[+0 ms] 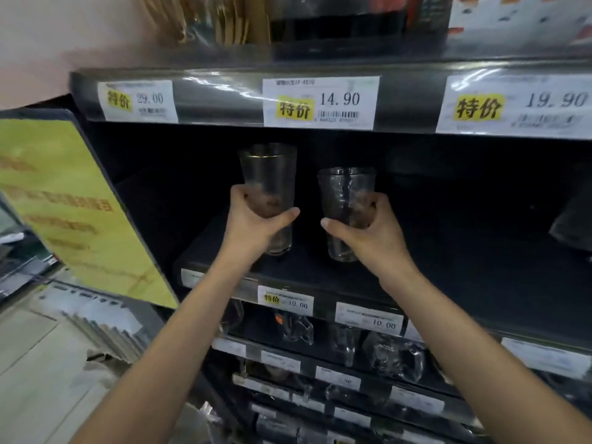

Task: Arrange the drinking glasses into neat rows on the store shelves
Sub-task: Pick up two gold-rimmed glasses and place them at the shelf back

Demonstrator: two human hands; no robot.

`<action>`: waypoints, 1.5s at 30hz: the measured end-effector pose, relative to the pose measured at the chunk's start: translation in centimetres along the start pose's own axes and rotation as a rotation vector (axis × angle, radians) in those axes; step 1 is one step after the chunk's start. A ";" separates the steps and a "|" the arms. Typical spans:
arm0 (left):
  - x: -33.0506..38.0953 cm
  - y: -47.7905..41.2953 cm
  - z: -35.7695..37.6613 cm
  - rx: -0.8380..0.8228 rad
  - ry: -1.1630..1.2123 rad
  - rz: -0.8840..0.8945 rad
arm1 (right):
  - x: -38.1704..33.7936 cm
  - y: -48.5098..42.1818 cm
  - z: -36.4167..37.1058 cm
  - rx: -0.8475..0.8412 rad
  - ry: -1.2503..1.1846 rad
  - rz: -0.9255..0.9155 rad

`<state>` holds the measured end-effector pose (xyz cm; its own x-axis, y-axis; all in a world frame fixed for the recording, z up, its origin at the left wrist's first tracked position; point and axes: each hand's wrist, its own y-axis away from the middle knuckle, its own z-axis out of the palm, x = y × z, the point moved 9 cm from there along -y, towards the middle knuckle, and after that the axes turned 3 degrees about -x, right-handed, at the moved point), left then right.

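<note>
Clear gold-rimmed tumbler point(269, 171) upright in left grip point(256, 222), fingers wrapped round mid-body. Textured tumbler point(346, 184) upright in right grip point(371, 232), same wrap. Side by side, apart, at front of dark shelf point(448, 261); shelf contact unclear.

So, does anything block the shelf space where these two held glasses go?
Nothing visible does. The left hand grips the tall gold-rimmed clear glass, the right hand the shorter rippled clear glass; the dark shelf around them looks bare, though dim.

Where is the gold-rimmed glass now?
In the head view, the gold-rimmed glass is in the left hand, left of the other glass in the right hand.
</note>
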<state>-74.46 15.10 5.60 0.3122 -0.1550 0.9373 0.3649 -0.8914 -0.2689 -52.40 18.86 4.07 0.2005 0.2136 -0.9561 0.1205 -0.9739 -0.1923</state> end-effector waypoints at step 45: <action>-12.1 -23.2 0.5 0.028 0.004 -0.033 | 5.7 -20.4 12.6 0.128 0.234 0.019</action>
<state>-86.26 37.86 0.40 0.2958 -0.1276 0.9467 0.3989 -0.8840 -0.2438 -66.00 39.00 -0.20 0.4224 0.1925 -0.8857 -0.0062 -0.9765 -0.2152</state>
